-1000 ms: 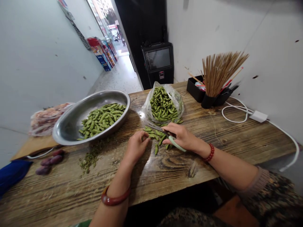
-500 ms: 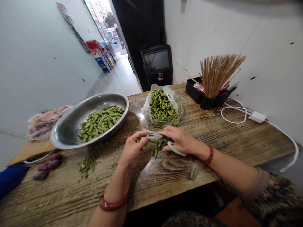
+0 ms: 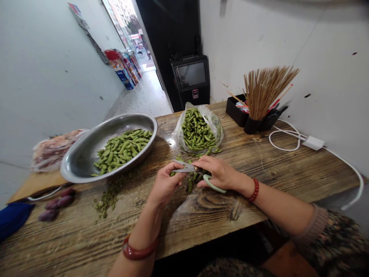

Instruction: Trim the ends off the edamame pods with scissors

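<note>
My right hand [image 3: 217,173] is closed around scissors [image 3: 212,184] with pale green handles, their blades parted and pointing left. My left hand [image 3: 167,182] pinches a green soybean pod [image 3: 172,174], mostly hidden by the fingers, right at the blades. Under and beyond my hands, several loose pods [image 3: 190,185] lie on the wooden table. Behind them stands a clear plastic bag [image 3: 216,127] filled with soybean pods [image 3: 197,129]. To the left, a wide metal basin [image 3: 83,154] holds a heap of pods [image 3: 123,150].
Green trimmings [image 3: 106,202] are scattered before the basin. Farther left are reddish-purple oval things [image 3: 59,202], a blue cloth [image 3: 15,219] and a bag of pale pink food [image 3: 56,150]. Wooden skewers [image 3: 265,92] in a black holder and a white cable [image 3: 350,169] are at right.
My left hand has shifted slightly right, toward the scissors. The scissor blades are a little wider apart. My right hand has barely moved.
</note>
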{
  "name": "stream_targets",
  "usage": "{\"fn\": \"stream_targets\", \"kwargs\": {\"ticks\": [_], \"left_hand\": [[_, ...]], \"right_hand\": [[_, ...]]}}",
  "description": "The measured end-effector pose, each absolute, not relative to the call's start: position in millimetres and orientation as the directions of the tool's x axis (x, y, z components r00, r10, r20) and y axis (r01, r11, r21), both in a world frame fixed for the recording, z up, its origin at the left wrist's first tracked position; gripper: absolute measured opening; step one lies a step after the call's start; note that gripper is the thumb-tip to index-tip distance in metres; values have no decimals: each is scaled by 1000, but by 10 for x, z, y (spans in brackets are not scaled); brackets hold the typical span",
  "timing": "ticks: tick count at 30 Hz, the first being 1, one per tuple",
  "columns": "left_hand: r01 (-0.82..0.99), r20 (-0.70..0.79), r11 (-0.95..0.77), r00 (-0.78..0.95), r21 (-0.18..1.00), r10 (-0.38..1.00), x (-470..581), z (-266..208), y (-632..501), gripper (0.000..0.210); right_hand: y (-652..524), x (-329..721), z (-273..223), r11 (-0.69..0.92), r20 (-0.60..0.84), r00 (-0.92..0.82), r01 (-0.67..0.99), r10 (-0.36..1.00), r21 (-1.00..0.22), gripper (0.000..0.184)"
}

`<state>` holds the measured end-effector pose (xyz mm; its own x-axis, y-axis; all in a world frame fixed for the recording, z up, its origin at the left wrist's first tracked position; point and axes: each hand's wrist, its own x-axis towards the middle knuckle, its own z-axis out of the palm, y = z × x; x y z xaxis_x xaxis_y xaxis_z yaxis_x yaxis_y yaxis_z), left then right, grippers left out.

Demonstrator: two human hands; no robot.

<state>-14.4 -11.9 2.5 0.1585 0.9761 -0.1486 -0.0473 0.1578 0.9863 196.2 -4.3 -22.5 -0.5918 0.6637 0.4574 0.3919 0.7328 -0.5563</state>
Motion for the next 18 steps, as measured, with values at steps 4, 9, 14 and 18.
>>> {"fn": "stream_targets", "kwargs": {"ticks": [4,9,14,18], "left_hand": [[-31,-146,153,165,988,976,-141,1,-117,22],[-12,-161,165,153,986,975,-139,-20,-112,21],[5,-151,152,143,988,978,-136,-15,-115,20],[2,-128,129,130,992,983,-149,-34,-108,18]], "right_hand": [[-57,1952,-214,737,460,-595,391,659,-551,64],[-58,1947,-217,744,466,-598,385,652,-546,60],[-51,1959,-233,741,460,-594,413,660,-530,55],[-52,1960,-227,733,441,-598,433,669,-524,50]]}}
